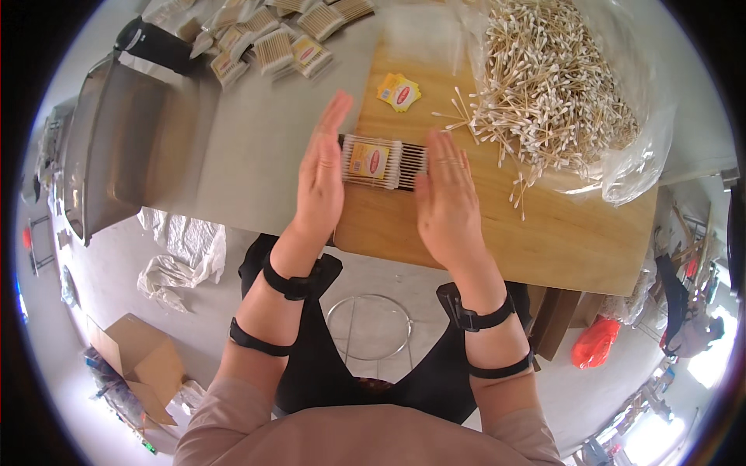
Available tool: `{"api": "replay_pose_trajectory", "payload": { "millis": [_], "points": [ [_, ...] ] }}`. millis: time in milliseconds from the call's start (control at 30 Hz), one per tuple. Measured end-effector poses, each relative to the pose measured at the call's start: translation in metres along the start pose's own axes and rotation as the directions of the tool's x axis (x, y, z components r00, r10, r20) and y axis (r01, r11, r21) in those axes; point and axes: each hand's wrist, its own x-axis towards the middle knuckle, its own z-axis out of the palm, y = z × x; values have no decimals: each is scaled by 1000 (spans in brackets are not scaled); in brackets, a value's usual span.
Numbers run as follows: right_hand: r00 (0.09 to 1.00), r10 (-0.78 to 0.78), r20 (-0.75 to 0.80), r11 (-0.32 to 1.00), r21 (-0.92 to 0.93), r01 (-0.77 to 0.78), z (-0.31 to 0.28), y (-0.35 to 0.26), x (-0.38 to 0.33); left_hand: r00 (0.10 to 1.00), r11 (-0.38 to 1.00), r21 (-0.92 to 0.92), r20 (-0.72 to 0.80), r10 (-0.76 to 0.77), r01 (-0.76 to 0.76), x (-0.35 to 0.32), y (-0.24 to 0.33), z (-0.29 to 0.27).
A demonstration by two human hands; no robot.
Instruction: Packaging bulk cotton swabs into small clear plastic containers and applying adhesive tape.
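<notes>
Between my two hands lies a flat layer of cotton swabs [388, 175] in a dark slotted rack [415, 168], with a yellow card [367, 161] bearing a red oval on top. My left hand [319, 172] stands on edge at the rack's left end, fingers stretched out. At the right end my right hand [451, 203] is held the same way, its fingers straight and slightly blurred. Both palms face inward, close to the ends; whether they press on them I cannot tell. Just beyond the rack sits a small stack of yellow cards [399, 92].
A big heap of loose cotton swabs [548, 85] in clear plastic covers the far right of the wooden board [497, 241]. Several packed swab bundles [273, 51] lie at the far left. A grey bin [116, 147] and a black cylinder [155, 45] stand at the left.
</notes>
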Motion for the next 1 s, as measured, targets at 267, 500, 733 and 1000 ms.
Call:
{"api": "replay_pose_trajectory", "payload": {
  "millis": [267, 500, 733, 1000],
  "points": [
    [955, 296, -3, 629, 753, -192, 8, -2, 10, 975, 876, -452, -56, -217, 169, 5, 9, 5],
    [966, 258, -25, 492, 864, -109, 20, -4, 12, 970, 834, -520, -43, -241, 184, 5, 5, 5],
    [964, 257, -69, 451, 891, -56, 23, -11, 15, 970, 827, -531, -37, -241, 185, 7, 9, 7],
    [952, 306, -30, 383, 919, -94, 12, -2, 11, 972, 827, -537, -51, -230, 168, 8, 8, 4]
  ]
}}
